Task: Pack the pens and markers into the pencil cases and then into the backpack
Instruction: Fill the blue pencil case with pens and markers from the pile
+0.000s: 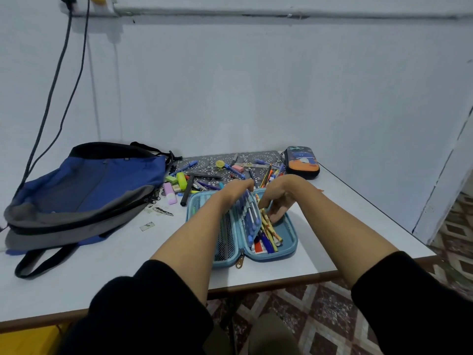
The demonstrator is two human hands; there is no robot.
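Observation:
An open light-blue pencil case [289,242] lies on the white table [102,272], near the front edge. Its middle flap carries a row of blue pens [249,213]; the right half holds yellow patterned pencils [271,229] and pens. My left hand [236,189] grips the top of that flap and holds it up. My right hand [277,198] reaches into the right half with fingers curled down onto the pencils. Loose pens, markers, highlighters and erasers [204,176] lie scattered behind the case. A blue and grey backpack [84,190] lies flat at the left.
A second pencil case [302,162], dark with orange print and zipped, sits at the table's back right. A patterned mat [204,162] lies under the loose pens. Two cables [55,90] hang down the wall at the left. The table's right edge drops to a tiled floor [320,316].

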